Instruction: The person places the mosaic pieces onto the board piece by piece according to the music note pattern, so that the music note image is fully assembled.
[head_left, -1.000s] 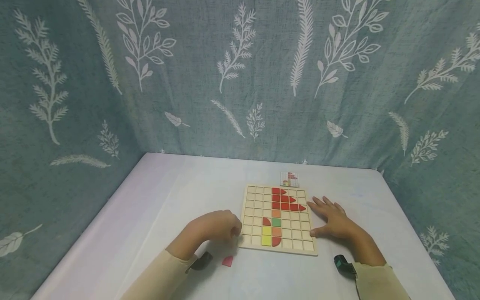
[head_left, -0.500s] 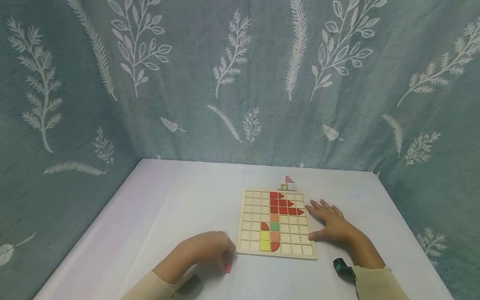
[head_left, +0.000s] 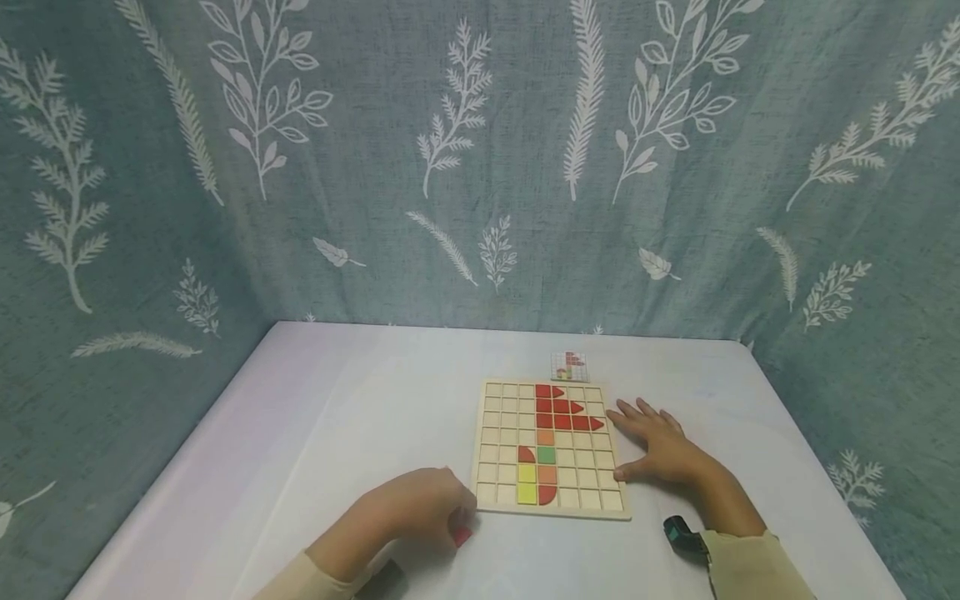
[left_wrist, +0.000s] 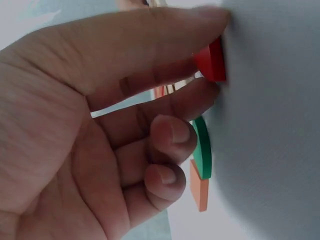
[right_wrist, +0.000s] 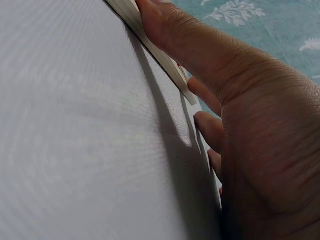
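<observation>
My left hand (head_left: 416, 508) is low at the near left corner of the board and pinches a red quarter-circle tile (head_left: 462, 537). In the left wrist view the red tile (left_wrist: 216, 60) stands out between the thumb and fingers, close over the table. A green curved tile (left_wrist: 202, 147) and an orange tile (left_wrist: 199, 186) lie beyond those fingers. The wooden grid board (head_left: 588, 481) carries red, orange, green and yellow tiles. At its right edge rests my right hand (head_left: 663, 450), fingers spread, the thumb (right_wrist: 175, 35) against the board's side.
A small printed card (head_left: 570, 367) with a coloured grid pattern lies behind the board on the white table (head_left: 375, 392). A green leaf-patterned cloth (head_left: 375, 167) hangs at the back and sides. Dark wrist devices (head_left: 681, 533) sit below both hands.
My left hand has moved from the board's left edge toward the near side and taken hold of the red quarter-circle tile that lay on the table. My right hand stays at the board's edge.
</observation>
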